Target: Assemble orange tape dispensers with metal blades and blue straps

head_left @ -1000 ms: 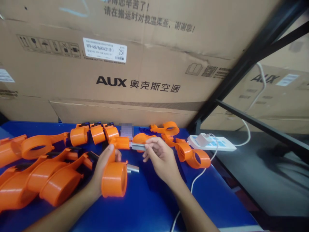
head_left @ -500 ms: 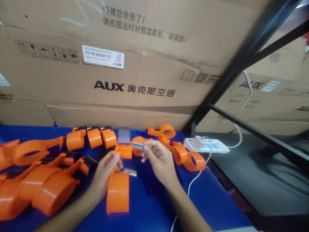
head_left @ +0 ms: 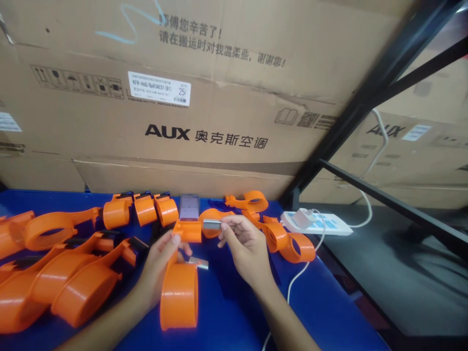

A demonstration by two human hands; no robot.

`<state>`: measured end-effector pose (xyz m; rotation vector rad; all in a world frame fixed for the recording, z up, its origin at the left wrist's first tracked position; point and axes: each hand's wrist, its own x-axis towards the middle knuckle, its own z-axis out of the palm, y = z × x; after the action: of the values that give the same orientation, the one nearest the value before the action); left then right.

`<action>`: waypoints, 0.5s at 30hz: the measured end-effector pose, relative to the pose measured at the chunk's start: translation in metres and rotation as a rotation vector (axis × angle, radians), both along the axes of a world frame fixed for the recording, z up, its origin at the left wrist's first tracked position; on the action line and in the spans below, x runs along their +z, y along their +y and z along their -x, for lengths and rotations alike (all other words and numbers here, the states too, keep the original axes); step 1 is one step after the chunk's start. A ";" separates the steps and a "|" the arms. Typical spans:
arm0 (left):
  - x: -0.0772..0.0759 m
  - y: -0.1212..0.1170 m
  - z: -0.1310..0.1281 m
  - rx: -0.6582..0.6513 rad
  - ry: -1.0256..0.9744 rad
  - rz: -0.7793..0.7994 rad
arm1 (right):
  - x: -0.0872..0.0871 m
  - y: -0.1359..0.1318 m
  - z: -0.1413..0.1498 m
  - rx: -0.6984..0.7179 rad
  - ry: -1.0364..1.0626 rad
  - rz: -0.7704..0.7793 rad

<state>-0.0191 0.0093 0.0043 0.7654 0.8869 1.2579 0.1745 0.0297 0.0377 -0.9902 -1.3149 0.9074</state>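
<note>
Holder (head_left: pixel 179 297) of orange plastic, grasped in your left hand (head_left: pixel 161 253): the thumb lies on its upper part, the fingers pass behind, and the wide ring hangs below the grip. Your right hand (head_left: pixel 248 243) grasps a grey metal strip (head_left: pixel 212 224), pinched between thumb and fingertips; the strip points toward your left hand, its free end just beside the open-sided upper part of the holder. Past the left fingertips, a second metal piece (head_left: pixel 199 263) shows near the holder's ring. Beyond your left hand, a small device (head_left: pixel 189 207) with a blurred screen stands behind the holder. To the left of that hand, a cluster of orange holders with black parts (head_left: pixel 84 287) rests on the blue table (head_left: pixel 226 317); three smaller-looking ones (head_left: pixel 144 209) form a row farther off. Just beyond and to the right of your right hand, more orange holders (head_left: pixel 300 248) lie on the table. Farther right are a white power strip (head_left: pixel 340 225) with a plug and a white cable (head_left: pixel 294 280). A large AUX carton (head_left: pixel 219 97) rises beyond both hands, beside a black metal frame (head_left: pixel 329 131).
</note>
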 end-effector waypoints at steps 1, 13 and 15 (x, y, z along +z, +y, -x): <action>0.002 -0.001 0.000 -0.004 -0.002 0.001 | 0.000 0.000 0.000 -0.003 -0.011 0.001; 0.009 -0.004 -0.001 -0.024 -0.003 0.038 | -0.001 0.002 0.002 0.008 -0.024 0.039; 0.008 -0.004 -0.002 -0.005 0.012 0.052 | -0.003 0.003 0.002 0.018 -0.021 0.050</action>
<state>-0.0176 0.0055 0.0126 0.7345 0.9233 1.2223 0.1723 0.0328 0.0345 -1.0304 -1.3265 0.9494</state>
